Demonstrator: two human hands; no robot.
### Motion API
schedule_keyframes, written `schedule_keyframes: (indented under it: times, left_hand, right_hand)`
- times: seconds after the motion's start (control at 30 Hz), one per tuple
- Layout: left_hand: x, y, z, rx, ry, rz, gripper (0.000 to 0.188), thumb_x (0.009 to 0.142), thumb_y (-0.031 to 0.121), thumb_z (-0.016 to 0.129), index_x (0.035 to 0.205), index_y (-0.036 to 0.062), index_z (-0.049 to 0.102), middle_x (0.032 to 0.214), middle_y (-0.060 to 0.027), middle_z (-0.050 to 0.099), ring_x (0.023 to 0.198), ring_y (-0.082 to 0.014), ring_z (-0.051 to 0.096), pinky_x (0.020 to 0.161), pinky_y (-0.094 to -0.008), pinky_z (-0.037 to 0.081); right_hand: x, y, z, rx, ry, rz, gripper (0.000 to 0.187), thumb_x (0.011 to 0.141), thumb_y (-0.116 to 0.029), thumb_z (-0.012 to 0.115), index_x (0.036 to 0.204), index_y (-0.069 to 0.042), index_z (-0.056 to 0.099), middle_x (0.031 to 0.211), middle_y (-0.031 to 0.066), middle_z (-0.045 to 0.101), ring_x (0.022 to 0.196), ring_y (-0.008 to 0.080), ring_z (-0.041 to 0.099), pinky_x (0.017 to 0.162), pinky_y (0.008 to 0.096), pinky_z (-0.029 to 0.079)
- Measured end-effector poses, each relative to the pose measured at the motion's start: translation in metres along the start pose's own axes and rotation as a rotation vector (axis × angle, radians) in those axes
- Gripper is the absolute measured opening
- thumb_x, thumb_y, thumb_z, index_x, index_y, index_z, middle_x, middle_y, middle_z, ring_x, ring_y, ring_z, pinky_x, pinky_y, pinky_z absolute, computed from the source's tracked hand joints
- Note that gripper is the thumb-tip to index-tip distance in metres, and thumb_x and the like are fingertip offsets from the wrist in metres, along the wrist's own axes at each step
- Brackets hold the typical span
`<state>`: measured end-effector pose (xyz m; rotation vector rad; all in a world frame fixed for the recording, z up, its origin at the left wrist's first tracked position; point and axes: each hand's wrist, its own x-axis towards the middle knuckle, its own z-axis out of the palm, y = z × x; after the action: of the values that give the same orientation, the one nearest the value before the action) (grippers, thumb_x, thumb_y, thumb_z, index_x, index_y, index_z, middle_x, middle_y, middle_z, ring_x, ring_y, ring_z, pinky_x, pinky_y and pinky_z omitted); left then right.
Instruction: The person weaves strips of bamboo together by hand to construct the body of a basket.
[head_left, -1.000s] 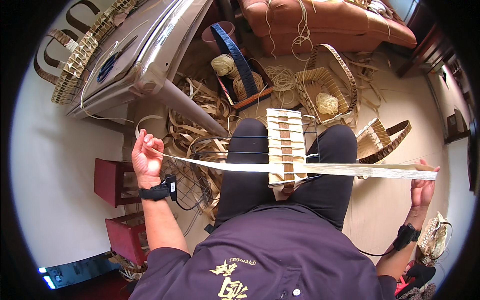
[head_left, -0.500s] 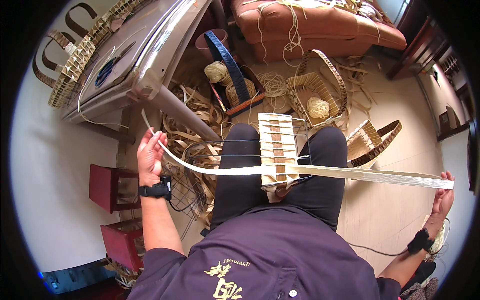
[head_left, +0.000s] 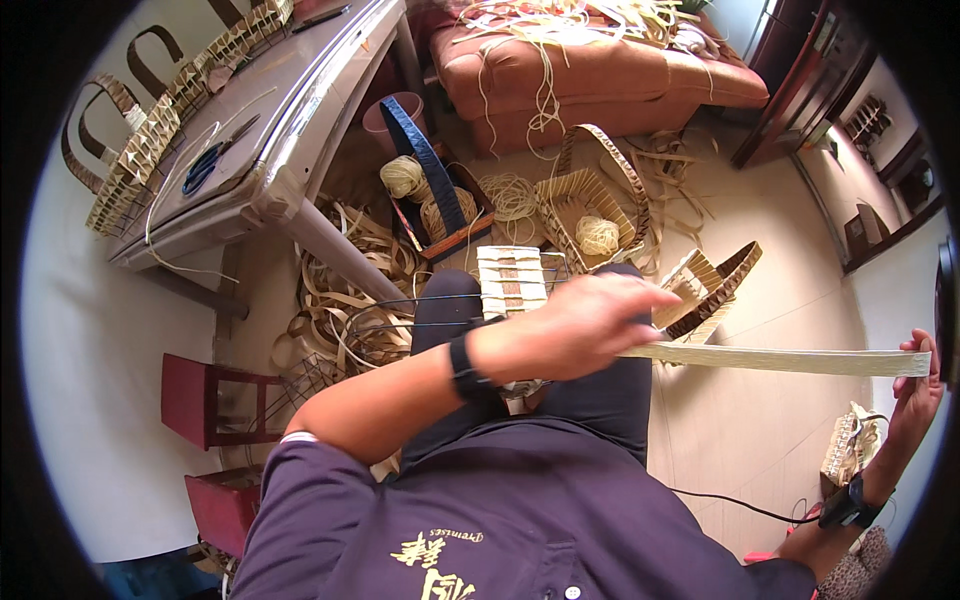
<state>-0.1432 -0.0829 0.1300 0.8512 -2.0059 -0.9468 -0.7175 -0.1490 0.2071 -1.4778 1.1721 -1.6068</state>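
Strip (head_left: 780,358) apparently in right hand (head_left: 913,388)

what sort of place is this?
Probably a living room doubling as a basket-weaving workspace: there's an orange-red sofa strewn with cords and strips, a heap of loose strips on the floor, and a woven basket with a ball of cord inside.

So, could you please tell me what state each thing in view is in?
Right hand: holding the pale strip.
Left hand: blurred, grip unclear.
Pale strip: stretched nearly straight.
Woven frame: only partly covered.
Ribbed basket: upright, holding a ball of cord.
Smaller basket: tilted.
Blue-handled box: upright, holding cord balls.
Scissors: lying flat, blade opening unclear.
Sofa: strewn with loose strips.
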Motion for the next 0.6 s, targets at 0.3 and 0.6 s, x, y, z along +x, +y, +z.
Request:
schedule_keyframes:
  times: [0.3, 0.6]
  left_hand:
    - [0.061, -0.051, 0.036, -0.362, -0.731, -0.226, 0.034, 0.112, 0.031, 0.063, 0.130, 0.0043, 0.074, 0.098, -0.0036, 0.078, 0.096, -0.0124, 0.073, 0.093, -0.0312, 0.057]
    - [0.063, -0.062, 0.051, -0.713, -0.332, -0.364, 0.030, 0.116, 0.027, 0.058, 0.116, 0.0045, 0.077, 0.087, 0.0020, 0.072, 0.083, -0.0070, 0.071, 0.080, -0.0259, 0.060]
  right_hand:
    - [-0.004, -0.035, -0.004, 0.082, -0.061, 0.047, 0.038, 0.112, -0.017, 0.060, 0.146, -0.001, 0.061, 0.135, 0.0100, 0.070, 0.114, 0.0134, 0.068, 0.100, 0.0277, 0.056]
    - [-0.069, 0.055, 0.149, 0.425, -0.343, 0.690, 0.065, 0.099, -0.016, 0.061, 0.159, 0.002, 0.046, 0.149, 0.0151, 0.062, 0.135, 0.0263, 0.061, 0.116, 0.0450, 0.049]
